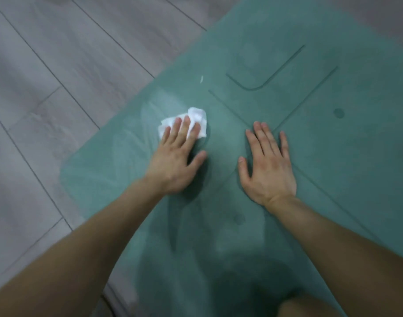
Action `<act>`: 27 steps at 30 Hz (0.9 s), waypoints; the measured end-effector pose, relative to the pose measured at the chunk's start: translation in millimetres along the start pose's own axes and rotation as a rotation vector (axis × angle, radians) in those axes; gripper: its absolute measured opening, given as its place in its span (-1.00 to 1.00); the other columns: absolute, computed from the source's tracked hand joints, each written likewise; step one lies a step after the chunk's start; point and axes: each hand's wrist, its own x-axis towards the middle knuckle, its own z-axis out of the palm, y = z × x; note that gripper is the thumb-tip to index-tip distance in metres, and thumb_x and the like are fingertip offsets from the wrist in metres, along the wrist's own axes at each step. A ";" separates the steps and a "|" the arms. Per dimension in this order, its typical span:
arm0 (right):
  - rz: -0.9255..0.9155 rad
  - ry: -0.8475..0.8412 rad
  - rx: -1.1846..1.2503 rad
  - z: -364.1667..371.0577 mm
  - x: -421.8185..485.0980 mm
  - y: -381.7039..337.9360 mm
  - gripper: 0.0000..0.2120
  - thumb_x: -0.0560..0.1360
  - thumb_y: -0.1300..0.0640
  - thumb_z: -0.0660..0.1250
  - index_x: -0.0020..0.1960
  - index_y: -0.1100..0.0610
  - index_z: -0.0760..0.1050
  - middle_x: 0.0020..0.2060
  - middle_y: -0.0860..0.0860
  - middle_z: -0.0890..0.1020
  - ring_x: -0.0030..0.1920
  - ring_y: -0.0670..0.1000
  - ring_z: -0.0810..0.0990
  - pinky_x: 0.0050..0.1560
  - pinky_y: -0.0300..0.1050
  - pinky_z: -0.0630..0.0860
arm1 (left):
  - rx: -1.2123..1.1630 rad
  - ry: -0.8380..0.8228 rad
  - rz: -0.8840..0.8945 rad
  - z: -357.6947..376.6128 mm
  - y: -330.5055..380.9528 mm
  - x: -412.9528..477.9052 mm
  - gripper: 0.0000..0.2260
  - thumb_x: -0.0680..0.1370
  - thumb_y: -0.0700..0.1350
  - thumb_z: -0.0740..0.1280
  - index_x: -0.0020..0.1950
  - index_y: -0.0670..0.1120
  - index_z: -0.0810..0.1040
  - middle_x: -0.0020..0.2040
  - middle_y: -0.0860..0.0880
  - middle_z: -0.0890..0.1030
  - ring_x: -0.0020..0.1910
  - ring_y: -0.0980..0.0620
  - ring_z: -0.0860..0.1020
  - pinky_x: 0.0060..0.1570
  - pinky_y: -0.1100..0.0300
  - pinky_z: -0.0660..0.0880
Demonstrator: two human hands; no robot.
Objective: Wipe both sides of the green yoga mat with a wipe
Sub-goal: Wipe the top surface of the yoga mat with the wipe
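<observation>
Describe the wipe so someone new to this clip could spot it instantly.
Start at the green yoga mat lying across the grey plank floor. Near the mat's edge bordering that floor, the left hand presses straight fingers onto a crumpled white wipe. Unlike the thin white sliver farther up the mat, it is bunched and under fingers.

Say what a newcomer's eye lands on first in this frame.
First the white wipe, crumpled under the straight fingers of the left hand, which presses it onto the green yoga mat near the mat's left edge. Next the right hand, laid flat and spread on the mat beside it, holding nothing. Pale wet streaks show on the mat around the wipe, and grey plank floor fills the upper left.
</observation>
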 end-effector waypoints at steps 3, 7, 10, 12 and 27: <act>-0.010 0.013 0.030 -3.4 0.7 -0.5 -0.36 0.64 -0.05 0.14 0.65 0.21 0.24 0.68 0.13 0.20 0.71 0.06 0.07 0.67 0.27 -0.01 | 0.031 -0.042 0.128 -4.1 -7.7 -8.9 -0.37 0.70 0.26 -0.10 0.74 0.08 -0.11 0.72 0.01 -0.18 0.69 0.00 -0.27 0.66 -0.03 -0.24; -0.028 0.039 0.060 -1.2 2.0 -1.2 -0.37 0.63 -0.01 0.15 0.64 0.24 0.27 0.67 0.15 0.23 0.70 0.09 0.10 0.67 0.24 0.03 | 0.035 -0.010 -0.029 -45.1 -49.0 111.2 -0.41 0.73 0.23 -0.09 0.74 0.09 -0.10 0.73 -0.05 -0.14 0.70 -0.06 -0.20 0.66 -0.07 -0.23; -0.039 0.053 0.052 1.1 2.9 2.6 -0.37 0.64 0.01 0.14 0.64 0.25 0.26 0.67 0.15 0.23 0.70 0.09 0.10 0.67 0.22 0.05 | 0.041 0.064 -0.173 -52.7 -47.6 164.7 -0.41 0.74 0.19 -0.05 0.74 0.04 -0.08 0.74 -0.06 -0.13 0.70 -0.08 -0.18 0.66 -0.08 -0.22; -0.040 0.046 0.048 2.3 5.4 2.5 -0.37 0.64 0.01 0.13 0.65 0.24 0.24 0.68 0.15 0.21 0.70 0.09 0.08 0.68 0.21 0.04 | 0.045 0.081 -0.119 -45.1 -36.1 155.0 -0.39 0.72 0.19 -0.06 0.74 0.01 -0.07 0.73 -0.08 -0.11 0.71 -0.10 -0.17 0.66 -0.08 -0.21; -0.031 0.086 0.106 3.7 13.2 4.1 -0.38 0.64 0.08 0.11 0.66 0.27 0.20 0.67 0.16 0.22 0.70 0.09 0.10 0.68 0.14 0.05 | 0.036 0.031 0.016 -24.0 8.1 109.9 -0.41 0.73 0.15 -0.07 0.74 0.02 -0.06 0.74 -0.04 -0.11 0.71 -0.07 -0.17 0.66 -0.07 -0.23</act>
